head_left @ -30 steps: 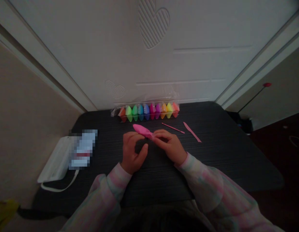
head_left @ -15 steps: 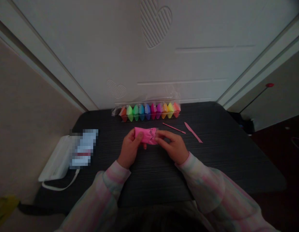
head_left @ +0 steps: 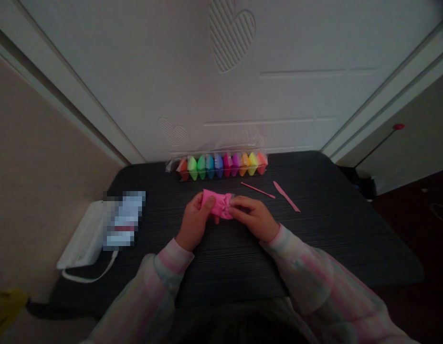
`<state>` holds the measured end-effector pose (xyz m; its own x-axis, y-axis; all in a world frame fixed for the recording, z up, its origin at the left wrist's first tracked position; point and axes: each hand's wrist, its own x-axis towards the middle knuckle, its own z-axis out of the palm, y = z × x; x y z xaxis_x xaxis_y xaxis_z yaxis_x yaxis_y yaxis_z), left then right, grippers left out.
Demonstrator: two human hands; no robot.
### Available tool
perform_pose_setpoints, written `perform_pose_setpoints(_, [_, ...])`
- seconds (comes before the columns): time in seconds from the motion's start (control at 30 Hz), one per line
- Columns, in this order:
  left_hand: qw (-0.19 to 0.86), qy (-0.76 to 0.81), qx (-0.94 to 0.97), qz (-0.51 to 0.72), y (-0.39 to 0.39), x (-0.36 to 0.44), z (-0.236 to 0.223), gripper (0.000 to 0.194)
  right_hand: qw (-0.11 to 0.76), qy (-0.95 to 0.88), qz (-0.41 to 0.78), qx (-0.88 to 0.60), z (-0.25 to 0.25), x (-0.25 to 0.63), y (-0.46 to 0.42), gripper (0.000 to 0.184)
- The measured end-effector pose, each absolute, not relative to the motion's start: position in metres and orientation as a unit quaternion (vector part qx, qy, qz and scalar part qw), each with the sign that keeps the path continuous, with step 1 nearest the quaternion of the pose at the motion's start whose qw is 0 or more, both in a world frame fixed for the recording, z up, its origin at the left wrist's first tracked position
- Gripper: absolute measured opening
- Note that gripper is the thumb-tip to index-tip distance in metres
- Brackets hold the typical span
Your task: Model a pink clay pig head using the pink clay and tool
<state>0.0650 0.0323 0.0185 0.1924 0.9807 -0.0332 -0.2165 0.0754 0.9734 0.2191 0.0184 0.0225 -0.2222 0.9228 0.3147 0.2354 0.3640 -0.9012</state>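
Above the middle of the dark table I hold a pink packet of modelling clay (head_left: 217,203) between both hands. My left hand (head_left: 195,220) is closed round its left end, thumb on top and fingers underneath. At the packet's right end, the thumb and fingers of my right hand (head_left: 255,217) pinch the crinkled wrapper edge. Beyond my hands, a row of clay packets in many colours (head_left: 218,166) lies in clear plastic wrapping. To the right of the packet are a thin pink modelling stick (head_left: 258,189) and a pink plastic knife (head_left: 286,196).
On the left of the table (head_left: 336,229) lies a white box-like device (head_left: 83,236), beside a blurred-out phone-like object (head_left: 124,220) with a white cable (head_left: 89,279). A white panel with heart reliefs (head_left: 296,100) rises behind the table's back edge.
The packet has tilted slightly, its right end now lower and more bunched up under my right fingers. Both hands have shifted only a little and keep their hold.
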Motion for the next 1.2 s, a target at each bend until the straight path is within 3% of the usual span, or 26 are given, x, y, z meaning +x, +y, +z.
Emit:
perform_pose_setpoints(0.37, [0.594,0.417,0.446,0.524,0.033,0.067,0.014,0.021,0.471,-0.697,0.277,-0.464,0.027,0.217,0.016,0.009])
perform_pose_setpoints(0.63, [0.629,0.405,0.439,0.498,0.033,0.068,0.014,0.024,0.404,-0.735,0.319,-0.441,0.018,0.22,0.018,0.022])
perform_pose_setpoints(0.93, [0.619,0.412,0.472,0.474,0.033,0.066,0.016,0.025,0.433,-0.705,0.299,-0.475,0.023,0.216,0.017,0.011])
perform_pose_setpoints(1.2, [0.63,0.412,0.454,0.477,0.035,0.067,0.015,0.025,0.373,-0.711,0.386,-0.455,0.027,0.225,0.02,0.012])
